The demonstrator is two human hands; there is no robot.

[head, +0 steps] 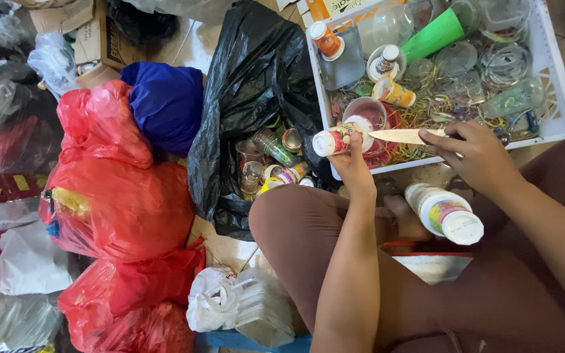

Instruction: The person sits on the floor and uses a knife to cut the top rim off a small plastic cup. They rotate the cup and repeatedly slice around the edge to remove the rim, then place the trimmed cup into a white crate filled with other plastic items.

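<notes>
Left hand (354, 163) grips a small white plastic cup (336, 139) with a red and green printed wrap, fingers closed round its body, cup lying on its side with the base toward the left. Right hand (475, 153) is closed on the handle of a knife (403, 136); pale blade runs horizontally leftward, tip just beside the cup's mouth end (contact between blade and cup cannot be made out). Both are held over the near rim of a white plastic crate (560, 111), which holds clear cups, lids, a green cone-shaped cup (434, 36) and an orange-capped small bottle (326, 39). Below the right hand, a stack of white printed cups (445, 212) lies on its side near the person's lap. To the left of the crate, an open black plastic bag (243, 85) shows more cups and small bottles inside. Further left: red plastic bags (119, 202), tied full, and a blue bag (165, 101) above them. A white bag (214, 301) sits near the knee.
</notes>
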